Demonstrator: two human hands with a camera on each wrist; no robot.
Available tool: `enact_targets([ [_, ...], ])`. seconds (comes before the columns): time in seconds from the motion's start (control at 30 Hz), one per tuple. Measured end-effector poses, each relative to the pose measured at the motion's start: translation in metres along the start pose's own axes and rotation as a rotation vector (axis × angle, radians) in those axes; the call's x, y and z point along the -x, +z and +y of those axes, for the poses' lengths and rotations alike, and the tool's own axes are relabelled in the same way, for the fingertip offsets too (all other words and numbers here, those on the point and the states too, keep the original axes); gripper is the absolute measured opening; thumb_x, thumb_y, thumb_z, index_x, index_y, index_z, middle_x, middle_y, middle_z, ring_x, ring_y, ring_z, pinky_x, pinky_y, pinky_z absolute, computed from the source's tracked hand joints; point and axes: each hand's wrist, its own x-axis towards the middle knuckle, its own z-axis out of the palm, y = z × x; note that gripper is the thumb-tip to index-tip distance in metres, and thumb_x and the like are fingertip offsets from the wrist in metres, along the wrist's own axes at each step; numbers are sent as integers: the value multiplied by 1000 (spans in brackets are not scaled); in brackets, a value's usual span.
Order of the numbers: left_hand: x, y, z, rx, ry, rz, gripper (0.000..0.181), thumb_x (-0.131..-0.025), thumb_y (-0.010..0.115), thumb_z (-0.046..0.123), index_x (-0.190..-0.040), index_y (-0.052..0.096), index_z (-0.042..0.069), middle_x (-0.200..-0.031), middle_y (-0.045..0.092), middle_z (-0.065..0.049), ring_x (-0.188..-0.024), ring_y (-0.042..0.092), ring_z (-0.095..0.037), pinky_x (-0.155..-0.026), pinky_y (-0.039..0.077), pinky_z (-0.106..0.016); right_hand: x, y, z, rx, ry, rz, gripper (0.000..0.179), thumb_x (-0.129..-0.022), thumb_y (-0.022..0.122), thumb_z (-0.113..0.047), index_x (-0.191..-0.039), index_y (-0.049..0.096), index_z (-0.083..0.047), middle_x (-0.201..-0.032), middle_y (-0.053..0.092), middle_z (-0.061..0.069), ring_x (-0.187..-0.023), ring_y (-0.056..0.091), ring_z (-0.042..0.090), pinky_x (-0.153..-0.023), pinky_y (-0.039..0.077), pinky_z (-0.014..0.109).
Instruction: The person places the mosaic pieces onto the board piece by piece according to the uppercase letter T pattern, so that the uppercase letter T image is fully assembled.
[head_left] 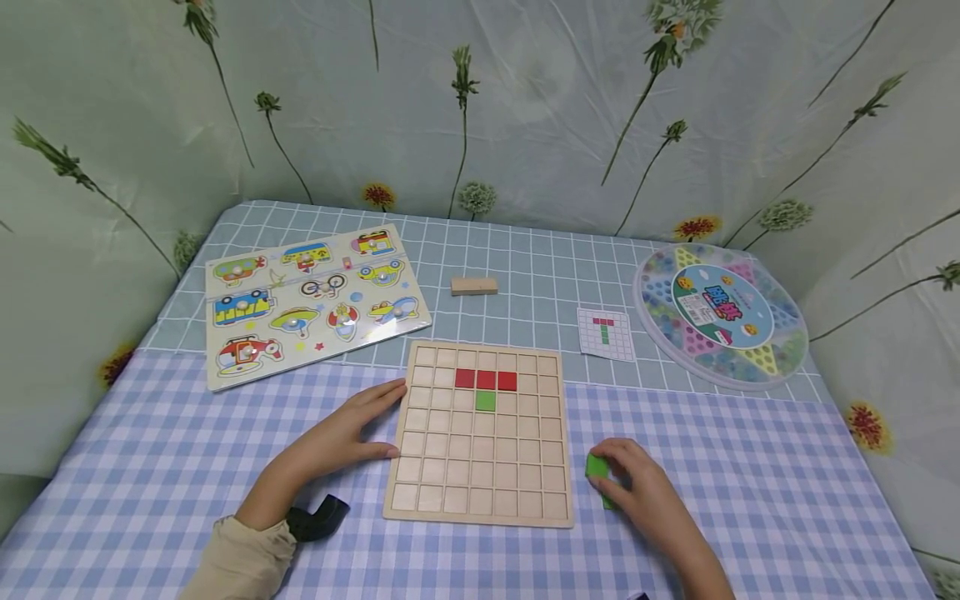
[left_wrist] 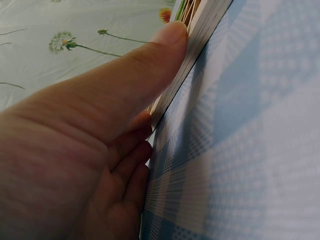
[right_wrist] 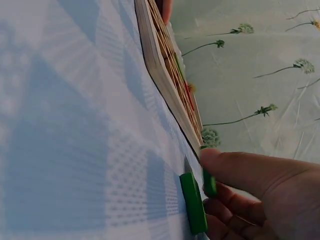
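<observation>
A square wooden grid board (head_left: 521, 458) lies flat on the cloth. Three red tiles (head_left: 486, 380) form a row in its upper part, with one green tile (head_left: 486, 401) directly under the middle one. My left hand (head_left: 341, 429) touches the board's left edge, fingers and thumb extended; its thumb (left_wrist: 167, 45) rests at the rim in the left wrist view. Right of the board, my right hand (head_left: 637, 483) pinches a green tile (head_left: 597, 466) between thumb and fingers. Another green tile (right_wrist: 193, 202) lies on the cloth beside it, partly hidden by the hand in the head view.
A vehicle puzzle board (head_left: 318, 304) lies at the back left. Behind the grid board is a small wooden block (head_left: 474, 287). A paper card (head_left: 606, 334) with a red and green T pattern and a round game box (head_left: 723, 317) sit at the back right.
</observation>
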Motion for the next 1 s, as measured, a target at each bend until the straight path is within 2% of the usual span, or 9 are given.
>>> enact_targets([
  [0.1, 0, 0, 0, 0, -1, 0, 86, -74, 68, 45, -140, 30, 6, -144, 26, -7, -130, 23, -29, -102, 24, -48, -4, -3, -3, -14, -58, 51, 35, -69, 76, -4, -101, 64, -11, -101, 58, -6, -87, 54, 8, -72, 49, 26],
  [0.3, 0, 0, 1, -4, -5, -1, 86, -74, 69, 44, -140, 30, 5, -144, 26, -8, -130, 23, -29, -102, 24, -48, -20, -5, -18, -126, -235, 131, 39, -69, 75, 0, -105, 63, -9, -102, 57, -5, -91, 53, 10, -71, 48, 22],
  [0.53, 0, -2, 1, 3, -5, -1, 85, -74, 70, 40, -140, 31, 4, -144, 27, -9, -130, 23, -29, -102, 24, -47, -46, 4, -65, -231, -370, 196, 39, -64, 74, 10, -100, 64, 1, -96, 58, 8, -86, 53, 20, -69, 47, 27],
  [0.6, 0, -2, 1, 1, -4, -1, 85, -74, 70, 41, -140, 31, 4, -144, 27, -9, -130, 23, -29, -102, 24, -47, -52, 13, -71, -261, -386, 175, 36, -66, 74, 8, -100, 64, 2, -96, 58, 9, -87, 54, 22, -70, 47, 29],
  [0.7, 0, -1, 1, 4, 0, 1, 85, -74, 70, 41, -140, 31, 4, -144, 27, -9, -130, 24, -30, -102, 24, -47, -61, 33, -68, -298, -363, 110, 34, -71, 73, -1, -104, 64, -1, -99, 58, 5, -92, 55, 19, -73, 48, 31],
  [0.83, 0, -1, 2, 9, 0, 1, 85, -74, 70, 41, -140, 31, 5, -144, 27, -9, -130, 23, -30, -102, 24, -48, -67, 55, -66, -311, -253, 25, 32, -75, 73, -14, -105, 64, -8, -102, 57, -4, -97, 53, 12, -81, 45, 30],
  [0.93, 0, -1, 2, 6, -1, 2, 84, -75, 69, 42, -140, 31, 5, -144, 27, -9, -130, 23, -30, -102, 24, -48, -71, 65, -66, -296, -195, 3, 31, -74, 74, -20, -102, 63, -12, -101, 57, -9, -98, 51, 9, -85, 43, 29],
  [1.0, 0, -1, 2, 6, -2, 2, 84, -74, 69, 41, -140, 31, 5, -144, 27, -9, -130, 23, -30, -102, 24, -48, -74, 70, -67, -281, -186, 1, 28, -73, 75, -20, -98, 63, -14, -98, 57, -11, -98, 51, 9, -86, 42, 30],
])
